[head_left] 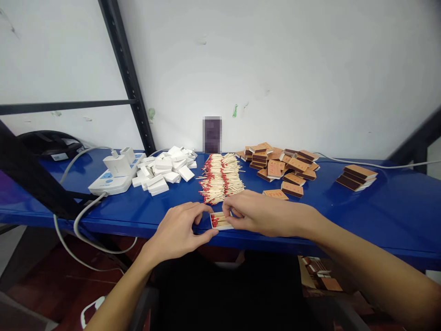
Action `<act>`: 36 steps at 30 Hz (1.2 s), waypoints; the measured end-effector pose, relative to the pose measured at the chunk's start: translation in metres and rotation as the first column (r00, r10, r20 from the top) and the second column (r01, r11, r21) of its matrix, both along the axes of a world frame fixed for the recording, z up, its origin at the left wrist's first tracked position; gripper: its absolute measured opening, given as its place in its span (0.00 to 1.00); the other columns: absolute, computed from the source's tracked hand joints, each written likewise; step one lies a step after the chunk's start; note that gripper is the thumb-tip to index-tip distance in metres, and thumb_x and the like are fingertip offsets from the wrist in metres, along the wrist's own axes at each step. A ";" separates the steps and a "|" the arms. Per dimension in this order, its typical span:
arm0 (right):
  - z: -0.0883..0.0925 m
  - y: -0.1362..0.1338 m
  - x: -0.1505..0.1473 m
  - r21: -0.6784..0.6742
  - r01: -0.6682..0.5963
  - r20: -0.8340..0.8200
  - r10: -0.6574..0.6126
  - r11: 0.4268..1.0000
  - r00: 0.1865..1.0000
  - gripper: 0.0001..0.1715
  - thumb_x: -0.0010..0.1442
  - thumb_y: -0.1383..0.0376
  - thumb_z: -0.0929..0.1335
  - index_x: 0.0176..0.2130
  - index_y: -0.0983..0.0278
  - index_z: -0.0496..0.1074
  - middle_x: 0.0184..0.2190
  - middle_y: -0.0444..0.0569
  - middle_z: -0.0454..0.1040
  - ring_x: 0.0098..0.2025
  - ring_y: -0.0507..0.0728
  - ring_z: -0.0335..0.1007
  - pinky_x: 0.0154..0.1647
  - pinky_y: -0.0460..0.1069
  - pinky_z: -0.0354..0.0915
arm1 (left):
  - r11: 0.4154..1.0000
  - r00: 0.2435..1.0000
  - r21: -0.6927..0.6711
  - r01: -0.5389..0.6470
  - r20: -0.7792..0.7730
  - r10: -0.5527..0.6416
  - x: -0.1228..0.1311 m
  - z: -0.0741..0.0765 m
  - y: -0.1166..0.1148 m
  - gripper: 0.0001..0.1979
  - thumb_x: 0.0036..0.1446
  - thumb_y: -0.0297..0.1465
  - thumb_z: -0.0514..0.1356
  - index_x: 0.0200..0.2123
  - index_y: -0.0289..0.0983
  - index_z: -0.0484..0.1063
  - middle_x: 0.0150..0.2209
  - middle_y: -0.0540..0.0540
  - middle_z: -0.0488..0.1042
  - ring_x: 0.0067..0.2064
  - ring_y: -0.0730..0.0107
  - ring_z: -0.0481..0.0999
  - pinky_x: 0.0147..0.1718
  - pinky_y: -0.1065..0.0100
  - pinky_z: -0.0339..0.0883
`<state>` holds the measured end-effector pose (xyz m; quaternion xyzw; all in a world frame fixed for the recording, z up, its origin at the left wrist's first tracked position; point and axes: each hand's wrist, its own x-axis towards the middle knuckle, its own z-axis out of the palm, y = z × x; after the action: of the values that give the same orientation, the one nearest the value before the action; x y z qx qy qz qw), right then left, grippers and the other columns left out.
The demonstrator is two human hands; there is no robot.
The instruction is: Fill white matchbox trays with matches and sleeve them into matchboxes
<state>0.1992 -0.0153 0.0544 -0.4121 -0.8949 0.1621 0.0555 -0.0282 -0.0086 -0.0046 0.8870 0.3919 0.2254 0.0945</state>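
1. The white tray (223, 227) sits at the lower centre of the frame, near the front edge of the blue tabletop (344, 216), with red-headed matches (217, 220) lying lengthwise inside, heads to the left.
2. The left hand (181, 232) has its grip clamped across the tray's left end, thumb on the near side and forefinger on the far side, probably to keep so light a thing from sliding.
3. The right hand (262, 214) dips its bent fingertips into the tray's right part; whether its grip is together on any matches I cannot tell, as the fingers hide it.
4. The match pile (222, 177) lies just beyond, at the centre, presumably for easy reach. White box pieces (165, 169) are heaped left of it and orange matchboxes (274, 169) right of it, seemingly sorted by kind; a small stack (357, 177) stands apart at the right.
5. Reddish print marks the orange matchboxes, too small to read. The power strip (110, 181) at the left bears blue marks, also illegible.
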 end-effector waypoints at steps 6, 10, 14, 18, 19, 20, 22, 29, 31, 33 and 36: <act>-0.005 0.004 -0.008 -0.007 -0.001 -0.034 0.000 1.000 0.999 0.09 0.64 0.62 0.64 0.36 0.63 0.71 0.32 0.48 0.73 0.35 0.55 0.66 0.32 0.47 0.56 | 1.000 1.000 0.004 0.005 -0.005 -0.005 0.000 0.000 0.000 0.16 0.59 0.45 0.60 0.44 0.41 0.72 0.28 0.52 0.68 0.32 0.69 0.68 0.31 0.68 0.58; 0.000 0.000 0.008 0.095 0.079 -0.057 -0.074 0.992 0.996 0.12 0.64 0.61 0.64 0.32 0.62 0.72 0.27 0.45 0.71 0.30 0.53 0.63 0.30 0.47 0.54 | 1.000 1.000 0.002 0.000 -0.012 0.000 -0.002 0.000 -0.001 0.20 0.59 0.44 0.60 0.51 0.42 0.69 0.34 0.51 0.70 0.34 0.68 0.70 0.34 0.67 0.61; -0.007 -0.003 0.054 0.236 0.226 -0.077 -0.214 0.945 0.974 0.12 0.65 0.58 0.63 0.38 0.61 0.72 0.30 0.46 0.73 0.31 0.55 0.67 0.32 0.49 0.59 | 1.000 0.999 0.002 -0.006 0.039 0.006 -0.003 -0.002 -0.003 0.26 0.58 0.44 0.62 0.57 0.45 0.62 0.46 0.49 0.71 0.40 0.66 0.71 0.39 0.66 0.63; -0.030 -0.001 0.110 0.471 0.363 -0.061 -0.381 0.804 0.923 0.18 0.66 0.55 0.60 0.40 0.63 0.72 0.42 0.56 0.73 0.43 0.63 0.70 0.44 0.56 0.64 | 0.999 0.998 -0.010 0.035 0.053 -0.034 -0.003 -0.003 -0.002 0.14 0.61 0.41 0.61 0.46 0.43 0.66 0.43 0.50 0.73 0.40 0.66 0.70 0.40 0.65 0.63; -0.036 -0.001 0.121 0.489 0.363 -0.035 -0.398 0.793 0.917 0.18 0.66 0.55 0.60 0.41 0.63 0.72 0.44 0.57 0.73 0.45 0.65 0.70 0.46 0.58 0.64 | 0.998 0.998 -0.013 0.056 0.044 -0.055 -0.003 -0.003 -0.002 0.11 0.62 0.41 0.60 0.44 0.42 0.66 0.42 0.50 0.73 0.40 0.66 0.70 0.40 0.65 0.62; -0.041 -0.001 0.129 0.490 0.368 -0.023 -0.410 0.790 0.912 0.19 0.66 0.54 0.60 0.43 0.63 0.72 0.45 0.58 0.72 0.48 0.66 0.70 0.48 0.59 0.64 | 0.997 0.996 -0.014 0.078 0.037 -0.078 -0.003 -0.003 -0.002 0.09 0.63 0.40 0.58 0.42 0.42 0.67 0.41 0.50 0.74 0.40 0.66 0.70 0.41 0.65 0.62; -0.050 -0.002 0.140 0.469 0.379 -0.012 -0.423 0.798 0.906 0.20 0.66 0.53 0.61 0.46 0.63 0.70 0.46 0.58 0.72 0.50 0.67 0.69 0.51 0.60 0.64 | 0.993 0.992 -0.009 0.120 0.038 -0.119 -0.002 -0.002 -0.001 0.08 0.65 0.39 0.57 0.39 0.41 0.67 0.42 0.50 0.74 0.42 0.66 0.69 0.43 0.64 0.62; -0.055 -0.002 0.129 0.384 0.332 -0.078 -0.328 0.862 0.941 0.20 0.66 0.56 0.62 0.53 0.62 0.66 0.55 0.58 0.69 0.58 0.65 0.64 0.58 0.60 0.61 | 0.986 0.985 -0.015 0.166 0.051 -0.165 -0.002 -0.001 0.000 0.07 0.66 0.38 0.56 0.41 0.42 0.70 0.45 0.49 0.74 0.46 0.66 0.71 0.46 0.65 0.63; -0.054 -0.002 0.118 0.342 0.280 -0.098 -0.263 0.897 0.960 0.19 0.67 0.57 0.61 0.54 0.61 0.66 0.53 0.56 0.71 0.56 0.65 0.66 0.56 0.60 0.63 | 0.985 0.984 -0.007 0.172 0.042 -0.171 -0.002 -0.001 0.000 0.08 0.67 0.38 0.55 0.41 0.42 0.70 0.46 0.49 0.74 0.47 0.65 0.71 0.47 0.65 0.63; -0.052 -0.004 0.103 0.292 0.227 -0.139 -0.194 0.929 0.971 0.17 0.67 0.57 0.61 0.52 0.60 0.67 0.50 0.55 0.72 0.52 0.63 0.68 0.52 0.59 0.65 | 0.986 0.986 -0.004 0.166 0.029 -0.166 -0.003 -0.001 0.000 0.08 0.67 0.38 0.55 0.43 0.42 0.70 0.47 0.48 0.74 0.47 0.65 0.71 0.47 0.65 0.64; -0.049 -0.013 0.078 0.207 0.161 -0.201 -0.119 0.965 0.972 0.14 0.66 0.56 0.64 0.49 0.59 0.68 0.48 0.53 0.72 0.49 0.62 0.68 0.49 0.56 0.66 | 0.992 0.992 -0.005 0.125 0.025 -0.125 -0.003 -0.001 -0.001 0.11 0.66 0.39 0.56 0.49 0.43 0.69 0.48 0.48 0.74 0.46 0.66 0.72 0.46 0.66 0.65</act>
<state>0.2769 -0.0280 0.0049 -0.4488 -0.8666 0.0948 0.1964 -0.0314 -0.0091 -0.0060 0.9066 0.3353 0.2284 0.1161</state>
